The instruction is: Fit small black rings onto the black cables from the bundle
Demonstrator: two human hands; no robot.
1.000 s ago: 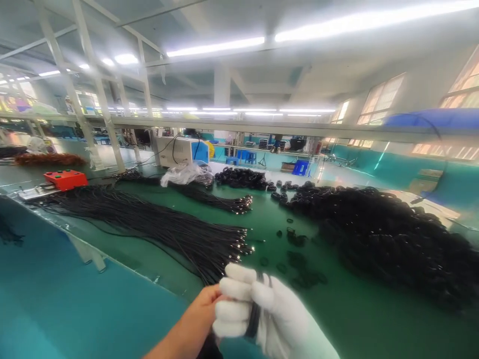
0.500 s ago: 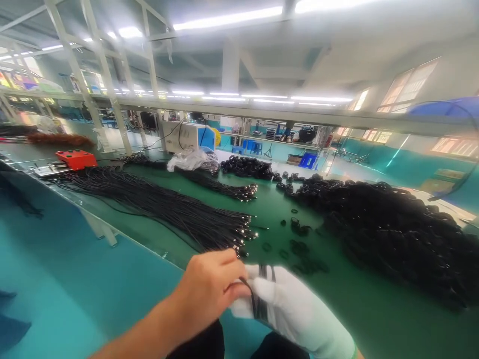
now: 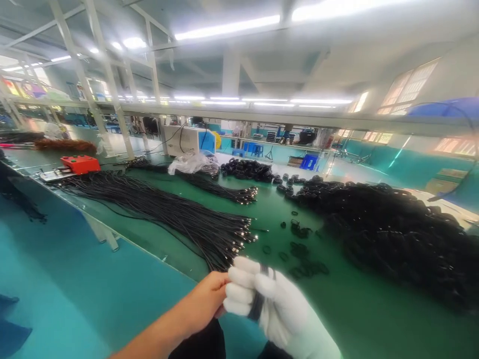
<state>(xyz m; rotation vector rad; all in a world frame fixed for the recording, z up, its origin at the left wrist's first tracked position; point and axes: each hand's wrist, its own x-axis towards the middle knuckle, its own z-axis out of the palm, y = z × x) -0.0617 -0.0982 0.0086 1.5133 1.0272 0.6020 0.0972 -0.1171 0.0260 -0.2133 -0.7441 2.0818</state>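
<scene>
A white-gloved right hand (image 3: 279,304) curls above the near edge of a green counter (image 3: 359,299), its thumb pressing a black cable (image 3: 256,304) that wraps around the hand. The bare left hand (image 3: 207,296) meets the gloved fingertips; its own fingertips are hidden, so its grip cannot be told. Beyond lie loose cables (image 3: 160,207); at right, a heap of black coils (image 3: 396,239).

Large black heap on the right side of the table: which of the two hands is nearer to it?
Right. The gloved right hand is left of the heap, apart from it; the bare left hand is farther left, beyond the right one.
</scene>
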